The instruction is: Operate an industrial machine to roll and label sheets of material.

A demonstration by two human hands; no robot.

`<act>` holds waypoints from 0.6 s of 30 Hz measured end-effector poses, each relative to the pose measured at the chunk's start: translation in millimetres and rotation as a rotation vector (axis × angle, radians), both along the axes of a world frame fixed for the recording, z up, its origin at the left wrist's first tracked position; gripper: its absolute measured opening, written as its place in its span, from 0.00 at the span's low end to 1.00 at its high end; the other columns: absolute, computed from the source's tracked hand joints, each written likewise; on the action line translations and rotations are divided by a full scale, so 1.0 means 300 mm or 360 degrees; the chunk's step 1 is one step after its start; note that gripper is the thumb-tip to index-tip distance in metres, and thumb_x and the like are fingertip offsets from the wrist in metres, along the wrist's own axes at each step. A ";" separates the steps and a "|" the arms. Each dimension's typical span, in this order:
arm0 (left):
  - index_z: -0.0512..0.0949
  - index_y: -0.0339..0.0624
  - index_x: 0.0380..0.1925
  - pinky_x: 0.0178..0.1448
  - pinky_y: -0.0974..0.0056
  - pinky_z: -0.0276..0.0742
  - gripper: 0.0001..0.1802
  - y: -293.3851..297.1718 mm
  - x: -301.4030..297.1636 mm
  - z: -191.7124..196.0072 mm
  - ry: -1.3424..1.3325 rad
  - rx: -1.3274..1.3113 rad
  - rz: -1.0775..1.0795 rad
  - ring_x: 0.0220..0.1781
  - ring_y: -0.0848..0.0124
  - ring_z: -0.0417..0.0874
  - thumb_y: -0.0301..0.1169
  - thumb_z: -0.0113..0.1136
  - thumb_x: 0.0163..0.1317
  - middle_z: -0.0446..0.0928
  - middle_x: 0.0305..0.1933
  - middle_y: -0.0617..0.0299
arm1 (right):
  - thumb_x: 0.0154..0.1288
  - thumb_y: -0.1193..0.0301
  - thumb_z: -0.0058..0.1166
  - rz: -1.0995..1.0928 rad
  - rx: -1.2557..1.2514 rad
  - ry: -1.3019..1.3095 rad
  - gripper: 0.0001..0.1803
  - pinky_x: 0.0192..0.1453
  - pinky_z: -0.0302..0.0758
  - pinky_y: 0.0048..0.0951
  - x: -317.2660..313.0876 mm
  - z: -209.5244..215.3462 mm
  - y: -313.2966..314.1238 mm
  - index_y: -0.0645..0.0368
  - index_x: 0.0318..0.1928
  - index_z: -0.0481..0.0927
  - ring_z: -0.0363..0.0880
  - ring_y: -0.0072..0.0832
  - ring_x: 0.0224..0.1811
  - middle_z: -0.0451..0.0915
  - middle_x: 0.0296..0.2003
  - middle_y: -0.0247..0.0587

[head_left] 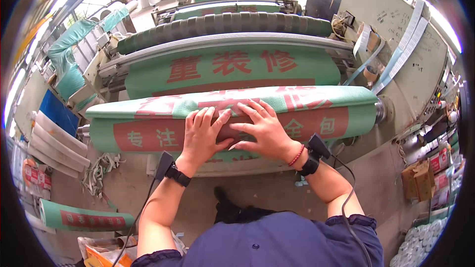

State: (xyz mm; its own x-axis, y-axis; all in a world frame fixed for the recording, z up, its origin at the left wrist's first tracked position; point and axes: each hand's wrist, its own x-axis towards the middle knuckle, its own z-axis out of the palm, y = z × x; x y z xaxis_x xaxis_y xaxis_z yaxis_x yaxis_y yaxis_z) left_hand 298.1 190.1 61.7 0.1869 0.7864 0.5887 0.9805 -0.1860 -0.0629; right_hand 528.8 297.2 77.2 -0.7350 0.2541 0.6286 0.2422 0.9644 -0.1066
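Observation:
A wide roll of green woven sheet (358,118) with red-brown printing lies across the machine in front of me. Along its top runs a loose, folded layer (166,105) of the same sheet. My left hand (202,136) rests on the middle of the roll, fingers stretched over the fold's front edge. Just to its right, my right hand (267,131) lies with spread fingers on the same fold. The two thumbs point toward each other, a little apart. Neither hand grasps anything that I can see.
Behind the roll, more printed sheet (326,69) passes under a metal bar (237,40) and a dark banded roller (222,25). A smaller green roll (86,216) lies on the floor at left, near tangled strips (101,175). Cardboard boxes (420,180) stand at right.

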 end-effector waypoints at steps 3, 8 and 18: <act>0.74 0.57 0.76 0.83 0.43 0.61 0.47 0.001 -0.004 -0.045 -0.0067 -0.0060 0.0004 0.76 0.56 0.70 0.55 0.79 0.56 0.71 0.74 0.53 | 0.69 0.62 0.71 0.0084 -0.0982 0.0507 0.17 0.72 0.78 0.45 0.064 0.038 0.033 0.48 0.56 0.91 0.84 0.43 0.65 0.87 0.61 0.45; 0.71 0.57 0.78 0.88 0.44 0.56 0.48 0.043 0.002 -0.059 0.0083 -0.0146 -0.0129 0.85 0.55 0.64 0.51 0.78 0.57 0.63 0.84 0.53 | 0.67 0.60 0.71 -0.0327 -0.0039 0.0176 0.21 0.76 0.76 0.45 0.322 -0.096 0.202 0.41 0.60 0.90 0.85 0.36 0.66 0.88 0.62 0.33; 0.75 0.63 0.77 0.89 0.38 0.52 0.41 -0.196 -0.070 -0.074 0.0075 -0.0354 -0.0109 0.87 0.52 0.61 0.46 0.75 0.61 0.62 0.86 0.52 | 0.83 0.53 0.53 -0.1455 0.0168 0.0668 0.34 0.81 0.61 0.56 0.646 -0.219 0.419 0.70 0.73 0.73 0.70 0.55 0.75 0.78 0.67 0.59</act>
State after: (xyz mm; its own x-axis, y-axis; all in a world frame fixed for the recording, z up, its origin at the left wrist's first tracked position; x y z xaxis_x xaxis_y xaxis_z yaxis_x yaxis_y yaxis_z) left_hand 277.2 131.2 39.5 0.2675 0.8803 0.3919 0.9621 -0.2665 -0.0580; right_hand 722.7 422.9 11.4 -0.0008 0.5371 0.8435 0.8554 0.4373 -0.2776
